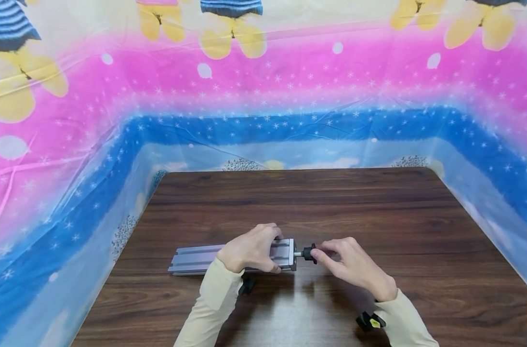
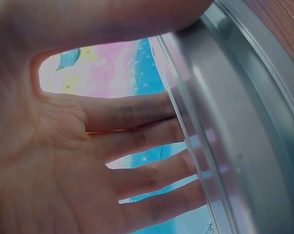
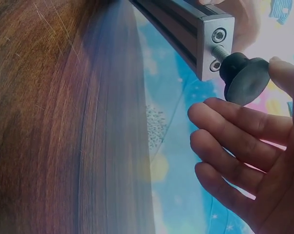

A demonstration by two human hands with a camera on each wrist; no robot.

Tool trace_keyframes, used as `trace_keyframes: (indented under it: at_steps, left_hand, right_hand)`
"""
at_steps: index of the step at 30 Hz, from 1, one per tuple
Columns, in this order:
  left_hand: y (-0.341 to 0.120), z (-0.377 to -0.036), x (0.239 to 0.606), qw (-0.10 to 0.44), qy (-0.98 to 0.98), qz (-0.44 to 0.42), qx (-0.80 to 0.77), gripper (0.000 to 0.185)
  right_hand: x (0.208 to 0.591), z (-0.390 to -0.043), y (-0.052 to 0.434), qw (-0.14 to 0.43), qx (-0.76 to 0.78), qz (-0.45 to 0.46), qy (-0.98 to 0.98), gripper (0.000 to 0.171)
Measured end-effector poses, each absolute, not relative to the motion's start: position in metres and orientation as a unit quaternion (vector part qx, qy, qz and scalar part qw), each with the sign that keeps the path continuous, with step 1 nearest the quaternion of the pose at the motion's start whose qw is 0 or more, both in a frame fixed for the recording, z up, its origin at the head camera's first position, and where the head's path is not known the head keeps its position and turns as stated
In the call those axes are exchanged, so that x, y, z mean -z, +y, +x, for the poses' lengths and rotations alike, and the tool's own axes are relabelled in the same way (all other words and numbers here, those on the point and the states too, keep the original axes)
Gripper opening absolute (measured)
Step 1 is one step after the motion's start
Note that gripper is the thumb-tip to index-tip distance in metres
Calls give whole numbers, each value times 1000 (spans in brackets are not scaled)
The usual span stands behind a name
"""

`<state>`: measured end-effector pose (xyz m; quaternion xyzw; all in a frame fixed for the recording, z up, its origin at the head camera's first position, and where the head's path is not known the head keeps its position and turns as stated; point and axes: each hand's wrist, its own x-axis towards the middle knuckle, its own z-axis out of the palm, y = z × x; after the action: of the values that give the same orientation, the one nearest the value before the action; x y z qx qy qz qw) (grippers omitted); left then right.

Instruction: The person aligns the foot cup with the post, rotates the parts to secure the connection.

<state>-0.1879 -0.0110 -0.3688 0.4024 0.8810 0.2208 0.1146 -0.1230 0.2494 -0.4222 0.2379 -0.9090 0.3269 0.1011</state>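
Two hands on work, no readable writing. Left hand (image 1: pixel 250 253) wraps aluminium rail (image 1: pixel 194 260), pinning it flat to table (image 1: pixel 376 217). Right hand (image 1: pixel 352 265) pinches black foot (image 1: pixel 309 253) screwed into rail end, between both hands.

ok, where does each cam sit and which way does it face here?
Head: on the head, looking forward-down at the table; both hands and sleeves show.
Left wrist: at the left hand, facing its palm and fingers on the aluminium rail.
Right wrist: at the right hand, facing the black knob.
Shared: the rail.
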Motion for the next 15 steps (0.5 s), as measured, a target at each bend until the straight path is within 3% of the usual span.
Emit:
trace_keyframes:
  at_steps: [5,11,15]
  left_hand:
    - [-11,-187,369,113,881,402,-221,49]
    - [-10,-186,369,115,883,399,-218,49]
    - [-9,-186,370,111,882,401,-219,48]
  right_hand:
    - [423,-120,253,105,-320,231,-913,18]
    - [422,-117,257,177,-305,302,-885,62]
    - [422,-119,256,197,-307,329,-871,61]
